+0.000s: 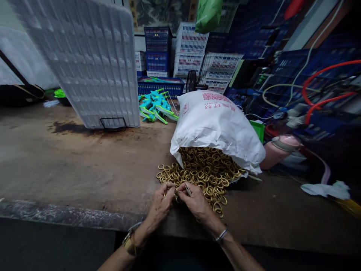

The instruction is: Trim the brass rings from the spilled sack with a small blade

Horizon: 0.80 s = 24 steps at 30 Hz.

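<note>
My left hand [163,200] is closed in a pinch on a gold-coloured metal ring, mostly hidden by the fingers. Close beside it, my right hand [195,199] is closed around a thin metal tool [188,189]; only a short, pointed end shows above the fingers. The fingertips of both hands nearly meet over the near edge of a heap of gold-coloured rings [205,175]. These rings spill from the mouth of a white woven sack [217,124] with red print, which lies on its side on the wooden table [98,165].
A tall whitish ribbed plastic panel [98,67] stands in a black wire holder [113,123] at the left. Turquoise and green plastic parts [158,105] lie behind, before stacked crates [190,49]. To the right are a pink bottle [282,148], orange hose [313,101] and crumpled tissue [327,189].
</note>
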Each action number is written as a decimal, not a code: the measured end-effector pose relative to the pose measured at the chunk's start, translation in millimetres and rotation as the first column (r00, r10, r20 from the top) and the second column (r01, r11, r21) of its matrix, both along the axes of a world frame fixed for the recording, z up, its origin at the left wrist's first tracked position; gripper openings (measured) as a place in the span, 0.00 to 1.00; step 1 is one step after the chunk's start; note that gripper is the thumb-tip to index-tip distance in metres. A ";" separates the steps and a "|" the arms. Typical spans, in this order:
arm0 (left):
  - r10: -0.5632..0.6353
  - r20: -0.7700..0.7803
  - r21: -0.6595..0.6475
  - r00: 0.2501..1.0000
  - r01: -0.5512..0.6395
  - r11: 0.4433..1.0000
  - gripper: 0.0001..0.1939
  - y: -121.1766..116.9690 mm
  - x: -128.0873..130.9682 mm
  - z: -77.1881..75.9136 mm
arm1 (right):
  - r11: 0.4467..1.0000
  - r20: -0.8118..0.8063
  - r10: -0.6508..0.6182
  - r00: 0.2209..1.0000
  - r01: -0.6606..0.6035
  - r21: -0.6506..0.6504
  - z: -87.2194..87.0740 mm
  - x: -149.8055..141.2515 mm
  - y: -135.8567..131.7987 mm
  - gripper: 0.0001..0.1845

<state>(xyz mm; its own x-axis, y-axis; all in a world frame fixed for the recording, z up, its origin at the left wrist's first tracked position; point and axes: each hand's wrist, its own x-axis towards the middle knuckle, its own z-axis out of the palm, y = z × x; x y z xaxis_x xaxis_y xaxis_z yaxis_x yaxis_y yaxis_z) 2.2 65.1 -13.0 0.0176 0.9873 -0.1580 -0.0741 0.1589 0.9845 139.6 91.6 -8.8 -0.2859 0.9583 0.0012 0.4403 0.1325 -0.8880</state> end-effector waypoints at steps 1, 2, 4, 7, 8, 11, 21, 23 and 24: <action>-0.018 -0.013 -0.010 1.000 0.017 1.000 0.12 2.5 0.0 -0.1 | 1.000 -0.006 0.001 1.000 -0.001 -0.002 1.4 -0.7 -0.3 0.07; -0.018 -0.018 -0.024 1.000 0.018 1.000 0.12 4.7 0.2 -0.4 | 1.000 -0.010 0.000 1.000 0.000 0.000 2.6 -1.2 -0.4 0.07; 0.016 0.000 -0.058 1.000 -0.016 0.998 0.11 8.1 0.8 -1.3 | 1.000 -0.012 -0.002 1.000 0.002 0.001 3.8 -1.9 0.0 0.08; 0.075 0.033 -0.112 0.997 -0.071 0.991 0.10 10.7 2.1 -3.9 | 1.000 0.007 0.001 1.000 -0.001 -0.006 3.0 -2.4 0.7 0.08; 0.087 0.035 -0.118 0.996 -0.082 0.990 0.10 10.8 2.6 -4.8 | 1.000 0.028 0.000 1.000 0.000 0.002 2.6 -2.6 0.6 0.09; 0.097 0.037 -0.112 0.995 -0.092 0.989 0.09 9.4 3.5 -6.9 | 0.996 0.127 -0.021 0.992 0.010 0.089 2.4 -3.7 -0.4 0.11; 0.063 -0.062 0.013 0.996 -0.063 0.998 0.07 10.8 -2.8 -8.8 | 0.984 0.064 -0.128 0.990 0.118 0.134 1.1 -2.8 1.9 0.13; 0.075 -0.156 0.104 0.985 -0.060 0.993 0.06 11.3 -3.2 -7.6 | 0.984 0.094 -0.119 0.988 0.104 0.148 2.0 -2.3 2.3 0.13; 0.086 -0.203 0.152 0.975 -0.055 0.987 0.06 11.1 -3.0 -6.6 | 0.983 0.116 -0.109 0.987 0.090 0.160 3.1 -2.2 2.4 0.13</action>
<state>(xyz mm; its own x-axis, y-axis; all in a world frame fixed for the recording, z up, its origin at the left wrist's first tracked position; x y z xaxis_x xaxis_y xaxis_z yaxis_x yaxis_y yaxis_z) -0.8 76.2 -19.6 -0.0714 0.9974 -0.0062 0.1293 0.0154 0.9915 137.4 94.0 -5.7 -0.1961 0.9731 0.1213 0.5636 0.2131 -0.7981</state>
